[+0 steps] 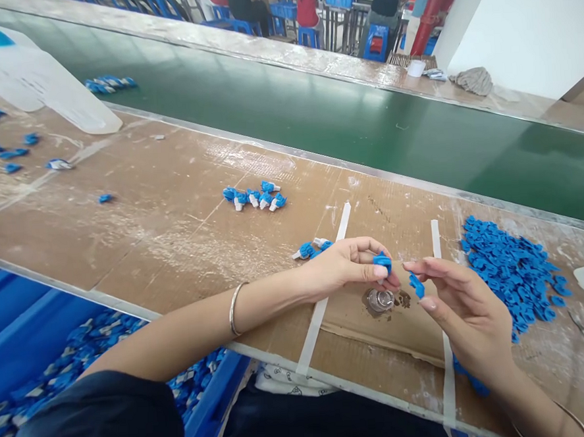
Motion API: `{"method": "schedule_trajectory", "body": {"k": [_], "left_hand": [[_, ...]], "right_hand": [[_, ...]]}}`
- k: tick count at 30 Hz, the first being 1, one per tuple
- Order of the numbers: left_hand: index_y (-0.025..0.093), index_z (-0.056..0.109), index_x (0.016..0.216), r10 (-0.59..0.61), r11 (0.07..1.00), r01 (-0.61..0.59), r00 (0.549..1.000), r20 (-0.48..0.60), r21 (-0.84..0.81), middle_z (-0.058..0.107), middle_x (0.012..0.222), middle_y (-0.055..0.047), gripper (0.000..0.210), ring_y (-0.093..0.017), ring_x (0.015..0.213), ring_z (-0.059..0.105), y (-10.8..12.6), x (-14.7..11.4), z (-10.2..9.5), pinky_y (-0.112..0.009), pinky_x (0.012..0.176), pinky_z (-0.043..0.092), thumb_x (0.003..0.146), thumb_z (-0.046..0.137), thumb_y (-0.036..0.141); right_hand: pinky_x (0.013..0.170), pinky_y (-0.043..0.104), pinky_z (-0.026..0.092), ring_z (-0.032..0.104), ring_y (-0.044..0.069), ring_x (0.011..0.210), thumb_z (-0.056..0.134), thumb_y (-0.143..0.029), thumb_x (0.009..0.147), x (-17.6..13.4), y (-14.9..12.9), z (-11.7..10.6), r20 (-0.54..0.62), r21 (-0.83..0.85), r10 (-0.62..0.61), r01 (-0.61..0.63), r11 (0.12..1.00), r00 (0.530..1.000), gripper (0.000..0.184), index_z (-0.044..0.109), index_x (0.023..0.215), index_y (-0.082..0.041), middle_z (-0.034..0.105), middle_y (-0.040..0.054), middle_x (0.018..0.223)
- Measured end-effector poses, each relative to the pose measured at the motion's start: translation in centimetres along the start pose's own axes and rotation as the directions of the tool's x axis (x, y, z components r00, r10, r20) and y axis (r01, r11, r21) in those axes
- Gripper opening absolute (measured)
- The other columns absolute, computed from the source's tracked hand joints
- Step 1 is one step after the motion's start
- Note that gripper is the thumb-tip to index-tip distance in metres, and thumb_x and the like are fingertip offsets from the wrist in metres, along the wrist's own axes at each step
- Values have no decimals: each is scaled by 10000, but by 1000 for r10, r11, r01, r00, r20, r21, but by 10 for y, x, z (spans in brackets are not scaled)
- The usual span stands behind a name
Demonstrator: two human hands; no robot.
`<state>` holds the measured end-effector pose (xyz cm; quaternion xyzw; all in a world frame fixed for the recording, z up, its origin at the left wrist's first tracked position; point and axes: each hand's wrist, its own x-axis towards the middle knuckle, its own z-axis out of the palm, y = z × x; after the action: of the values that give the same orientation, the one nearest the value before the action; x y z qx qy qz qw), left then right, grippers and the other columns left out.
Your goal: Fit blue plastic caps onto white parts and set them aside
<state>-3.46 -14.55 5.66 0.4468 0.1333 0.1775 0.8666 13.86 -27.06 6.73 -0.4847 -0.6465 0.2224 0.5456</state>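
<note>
Your left hand (347, 264) pinches a blue cap (382, 262) at its fingertips, fingers closed on it. The 2nd blue piece (416, 285) sits at 4 o'clock, just beside, nipped in your right hand (468, 313) fingers, above the desk (173, 219).

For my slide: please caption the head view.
Left hand and right hand each pinch a blue piece beside a blue pile.

The left hand (347, 264) pinches a blue cap (382, 261) above the table (163, 220). The right hand (468, 310) holds a small blue piece (416, 285) just beside it. A pile of blue parts (515, 267) lies near the right hand.
</note>
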Motion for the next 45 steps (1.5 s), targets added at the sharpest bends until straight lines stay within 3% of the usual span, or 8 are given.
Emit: {"method": "schedule_trajectory", "body": {"k": [14, 21, 29, 31, 33, 37, 40, 45], "left_hand": [[161, 484, 821, -7, 1000, 8, 1000, 31, -27, 694, 726, -6, 475, -125, 627, 648, -14, -5, 15, -225, 594, 461, 609, 897, 263], [148, 514, 791, -4, 1000, 5, 1000, 16, -31, 677, 684, 5, 439, -106, 623, 646, -10, -8, 12, -181, 588, 473, 610, 898, 255], [169, 521, 919, 79, 941, -69, 997, -14, 331, 674, 815, -27, 295, -168, 777, 663, 20, -11, 10, -308, 753, 525, 783, 737, 316], [174, 525, 978, 180, 764, -71, 978, -107, 641, 661, 886, -42, 232, -181, 835, 640, 34, -10, 0, -336, 804, 508, 829, 651, 300], [172, 531, 998, 340, 396, 39, 922, -187, 917, 646, 922, -63, 194, -210, 864, 615, 47, -9, -21, -363, 825, 489, 852, 585, 289], [119, 569, 1010, 430, -352, 334, 888, -166, 874, 630, 979, -177, 233, -337, 982, 571, 64, -10, -75, -475, 886, 435, 878, 384, 170], [80, 607, 998, 431, -520, 396, 887, -167, 757, 616, 989, -226, 305, -386, 996, 548, 64, -14, -104, -515, 880, 432, 817, 363, 103], [93, 642, 1020, 531, -542, 422, 842, -93, 727, 595, 1089, -206, 332, -390, 1077, 487, 58, -18, -109, -529, 904, 426, 766, 428, 102]], "right_hand": [[928, 410, 566, 640, 211, 1072, 612, -203, 933, -5, -1, 18, -13, 134, 64, -62, 989, 998, 350, 538, 1262, -298, 668, 60, 1140], [909, 457, 522, 573, 265, 1178, 538, -96, 931, -6, 6, 16, 164, -337, -351, 387, 858, 922, 428, 524, 1328, -257, 647, 99, 1206], [1046, 468, 428, 410, 269, 1336, 449, -190, 982, 10, 2, -6, 328, -415, -301, 423, 805, 895, 433, 411, 1412, -170, 512, 135, 1381], [973, 415, 490, 557, 243, 1183, 473, -201, 982, 12, 5, -33, 268, -553, -198, 319, 770, 943, 328, 519, 1306, -198, 610, 103, 1260], [833, 388, 548, 645, 243, 982, 491, -281, 983, 6, 11, -62, 179, -711, -52, 166, 684, 982, 213, 618, 1136, -205, 680, 79, 1083], [668, 360, 560, 664, 233, 819, 455, -435, 991, -19, 31, -95, 185, -787, 109, 81, 611, 977, 302, 652, 991, -205, 680, 68, 960], [723, 356, 549, 639, 232, 895, 406, -367, 1018, -35, 40, -90, 317, -765, 44, 228, 602, 947, 298, 651, 967, -206, 665, 69, 964], [697, 352, 546, 610, 240, 842, 343, -173, 1000, -45, 42, -72, 426, -811, -13, 388, 438, 905, 299, 630, 968, -96, 635, 123, 932]]}}
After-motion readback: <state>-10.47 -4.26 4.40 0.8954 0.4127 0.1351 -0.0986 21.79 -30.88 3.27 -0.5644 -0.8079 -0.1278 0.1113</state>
